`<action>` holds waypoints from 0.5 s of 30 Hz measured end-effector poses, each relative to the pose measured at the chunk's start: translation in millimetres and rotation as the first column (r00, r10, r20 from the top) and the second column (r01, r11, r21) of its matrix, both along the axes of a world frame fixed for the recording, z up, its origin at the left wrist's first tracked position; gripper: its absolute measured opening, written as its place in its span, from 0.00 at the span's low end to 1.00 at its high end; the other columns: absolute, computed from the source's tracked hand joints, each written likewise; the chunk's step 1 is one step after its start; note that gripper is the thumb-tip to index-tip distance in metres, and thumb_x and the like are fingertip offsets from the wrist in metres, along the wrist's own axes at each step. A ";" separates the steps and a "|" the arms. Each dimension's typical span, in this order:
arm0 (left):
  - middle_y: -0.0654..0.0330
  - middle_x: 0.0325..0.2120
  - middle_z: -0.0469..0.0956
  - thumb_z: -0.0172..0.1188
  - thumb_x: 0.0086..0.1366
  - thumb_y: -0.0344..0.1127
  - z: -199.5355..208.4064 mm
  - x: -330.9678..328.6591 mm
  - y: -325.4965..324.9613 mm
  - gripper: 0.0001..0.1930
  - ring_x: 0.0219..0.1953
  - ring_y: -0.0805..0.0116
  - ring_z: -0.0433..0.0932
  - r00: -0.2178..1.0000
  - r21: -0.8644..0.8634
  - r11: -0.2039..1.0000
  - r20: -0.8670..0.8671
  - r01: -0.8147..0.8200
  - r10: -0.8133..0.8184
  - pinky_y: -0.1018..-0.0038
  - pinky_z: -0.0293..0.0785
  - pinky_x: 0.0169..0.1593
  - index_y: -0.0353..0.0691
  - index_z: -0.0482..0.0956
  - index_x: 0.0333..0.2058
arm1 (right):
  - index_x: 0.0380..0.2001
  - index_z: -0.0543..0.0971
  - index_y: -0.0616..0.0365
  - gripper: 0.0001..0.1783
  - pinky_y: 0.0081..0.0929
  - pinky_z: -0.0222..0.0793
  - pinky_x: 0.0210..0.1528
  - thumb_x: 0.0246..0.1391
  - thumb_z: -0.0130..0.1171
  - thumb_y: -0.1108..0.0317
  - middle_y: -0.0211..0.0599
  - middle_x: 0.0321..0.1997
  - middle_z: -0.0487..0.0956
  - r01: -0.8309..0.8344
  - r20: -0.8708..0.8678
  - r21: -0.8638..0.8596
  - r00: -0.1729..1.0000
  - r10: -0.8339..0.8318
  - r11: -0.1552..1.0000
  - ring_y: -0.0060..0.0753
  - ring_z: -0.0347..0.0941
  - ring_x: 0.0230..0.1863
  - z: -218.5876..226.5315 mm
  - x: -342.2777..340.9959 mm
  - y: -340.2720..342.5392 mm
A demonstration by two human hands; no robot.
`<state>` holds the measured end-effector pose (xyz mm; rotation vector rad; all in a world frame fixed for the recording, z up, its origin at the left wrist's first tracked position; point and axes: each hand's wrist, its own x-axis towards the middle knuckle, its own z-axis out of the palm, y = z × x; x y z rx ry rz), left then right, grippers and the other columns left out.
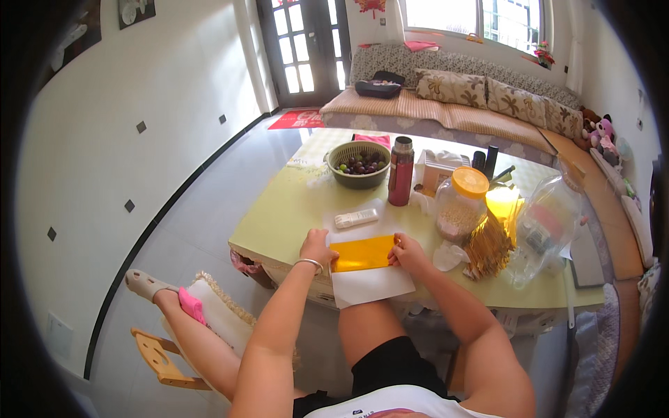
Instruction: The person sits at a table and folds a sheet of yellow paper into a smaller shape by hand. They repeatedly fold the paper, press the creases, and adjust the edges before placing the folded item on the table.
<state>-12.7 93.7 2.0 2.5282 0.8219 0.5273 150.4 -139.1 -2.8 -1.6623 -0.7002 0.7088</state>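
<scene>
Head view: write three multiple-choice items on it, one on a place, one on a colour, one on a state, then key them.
1. Where does the yellow paper sheet lie?
A. on a white sheet
B. in the green bowl
C. on the floor

2. What colour is the lid of the clear jar?
A. blue
B. orange
C. black

3. How do the hands meet the yellow sheet?
A. one hand at each end
B. both lifted away
C. only the right one

Key: 1 A, the white sheet shows below it. 2 B, the lid is orange. 3 A, the left hand and the right hand flank it.
</scene>
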 end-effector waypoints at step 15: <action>0.56 0.21 0.81 0.61 0.48 0.20 13.3 -3.0 -14.0 0.04 0.19 0.66 0.81 0.950 -0.547 0.837 0.268 0.013 0.160 0.71 0.78 0.26 0.35 0.79 0.24 | 0.71 0.46 0.60 0.38 0.27 0.79 0.29 0.60 0.47 0.77 0.42 0.30 0.80 0.085 -0.159 0.057 0.984 -0.075 0.995 0.31 0.78 0.24 -9.2 4.9 5.4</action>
